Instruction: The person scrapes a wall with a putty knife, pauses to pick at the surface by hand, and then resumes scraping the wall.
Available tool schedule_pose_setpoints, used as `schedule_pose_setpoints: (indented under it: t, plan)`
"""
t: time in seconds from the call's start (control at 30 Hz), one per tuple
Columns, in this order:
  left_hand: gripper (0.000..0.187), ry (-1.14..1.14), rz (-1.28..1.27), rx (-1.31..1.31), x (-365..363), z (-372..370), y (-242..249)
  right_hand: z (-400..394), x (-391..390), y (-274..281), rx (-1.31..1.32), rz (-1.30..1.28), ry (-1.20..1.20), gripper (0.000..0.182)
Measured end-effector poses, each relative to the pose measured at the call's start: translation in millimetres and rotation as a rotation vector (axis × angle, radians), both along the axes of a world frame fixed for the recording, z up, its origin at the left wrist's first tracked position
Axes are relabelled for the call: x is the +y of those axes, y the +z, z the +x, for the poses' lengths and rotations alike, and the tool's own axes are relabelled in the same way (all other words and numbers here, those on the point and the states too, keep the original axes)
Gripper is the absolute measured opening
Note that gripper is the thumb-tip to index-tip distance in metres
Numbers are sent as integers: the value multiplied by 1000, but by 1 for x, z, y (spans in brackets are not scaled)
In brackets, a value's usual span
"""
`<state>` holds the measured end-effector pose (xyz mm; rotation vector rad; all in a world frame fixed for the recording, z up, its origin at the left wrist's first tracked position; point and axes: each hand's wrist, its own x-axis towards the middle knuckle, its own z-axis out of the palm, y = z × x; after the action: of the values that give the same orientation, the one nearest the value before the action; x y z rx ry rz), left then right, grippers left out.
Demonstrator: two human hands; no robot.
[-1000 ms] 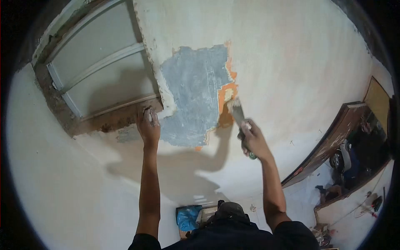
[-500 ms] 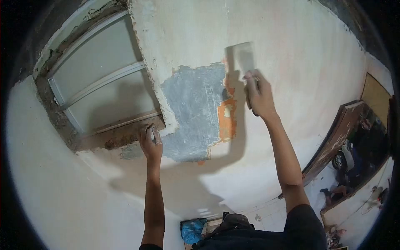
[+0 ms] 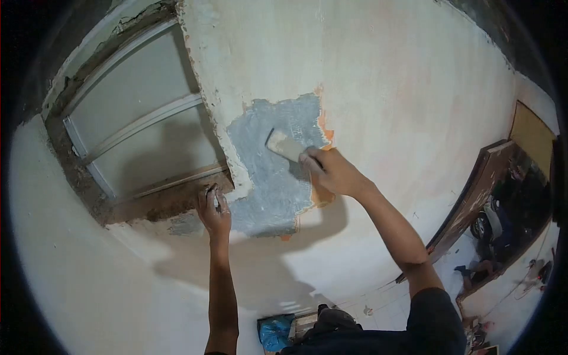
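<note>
My right hand (image 3: 331, 170) is closed round a wide putty knife (image 3: 285, 145). Its blade lies over the upper part of a bare grey patch (image 3: 266, 201) in the cream wall, pointing up and left. Orange paint (image 3: 322, 195) shows along the patch's right edge, partly behind my hand. My left hand (image 3: 214, 212), its fingers curled and smeared with pale residue, is up at the lower right corner of the window recess, by the rough brown sill (image 3: 160, 201). Something pale shows between those fingers, but I cannot tell what it is.
A white-framed window (image 3: 142, 127) with chipped plaster edges fills the upper left. Low down, a blue plastic bag (image 3: 276, 332) lies on the floor. To the right is a doorway with a brown wooden door (image 3: 467, 195), and a parked motorbike (image 3: 488, 222) beyond it.
My right hand has brought the putty knife down and left from the cream wall onto the grey patch, tilting the blade leftward. My left hand stays by the sill.
</note>
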<state>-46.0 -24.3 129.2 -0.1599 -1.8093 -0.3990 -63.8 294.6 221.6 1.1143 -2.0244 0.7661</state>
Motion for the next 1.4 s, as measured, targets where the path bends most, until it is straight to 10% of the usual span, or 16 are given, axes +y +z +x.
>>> schedule_pose_setpoints:
  t: [0.1, 0.23, 0.4, 0.5, 0.77, 1.3, 1.4]
  plan:
    - [17, 68, -39, 24, 6, 6, 6, 32, 3, 35, -656, -671, 13, 42]
    - [17, 19, -35, 31, 5, 8, 4, 36, -12, 17, -595, -233, 32, 37]
    - [18, -24, 6, 8, 0, 0, -2, 43, 0, 42, -701, -689, 11, 39]
    - [18, -16, -18, 38, 0, -1, -4, 31, -21, 16, -707, -375, 13, 36]
    - [15, 7, -38, 94, 7, 3, 7, 67, -6, 20, -1064, -713, 263, 16]
    - [12, 71, -18, 207, 0, -12, -4, 55, -33, -8, -1022, -753, 10, 33]
    - [12, 6, 15, 150, 2, -11, -12, 39, -44, 82, -896, -699, 107, 34]
